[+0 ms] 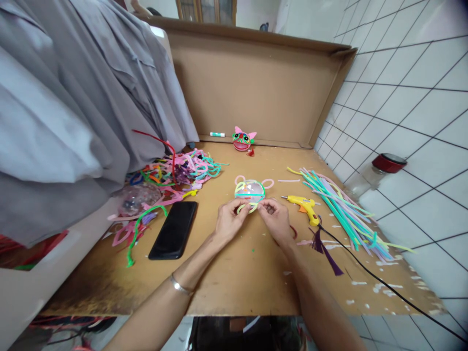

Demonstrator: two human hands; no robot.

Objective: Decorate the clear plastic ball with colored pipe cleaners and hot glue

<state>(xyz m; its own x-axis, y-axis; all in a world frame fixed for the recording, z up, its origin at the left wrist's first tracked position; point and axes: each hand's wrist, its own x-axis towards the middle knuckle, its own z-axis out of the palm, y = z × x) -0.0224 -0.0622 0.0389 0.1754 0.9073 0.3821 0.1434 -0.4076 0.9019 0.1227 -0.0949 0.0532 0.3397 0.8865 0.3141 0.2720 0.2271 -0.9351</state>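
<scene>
A clear plastic ball [256, 187] lies in the middle of the table, edged with green, with a turquoise strip across it and pink loops at its upper sides. Just in front of it, my left hand [230, 222] pinches one side of a pale yellow pipe cleaner [252, 208] bent into curves. The fingers of my right hand [277, 219] are closed at the other end of the same pipe cleaner. Both hands are close to the ball's near edge; whether they touch it, I cannot tell. A yellow glue gun [304, 204] lies right of my right hand.
A black phone [173, 230] lies left of my left arm, before a heap of coloured pipe cleaners [193, 168]. Straight pipe cleaners [338, 214] lie bundled on the right, near a red-lidded jar [376, 173]. At the back are a decorated face figure [242, 140] and a glue stick [217, 134].
</scene>
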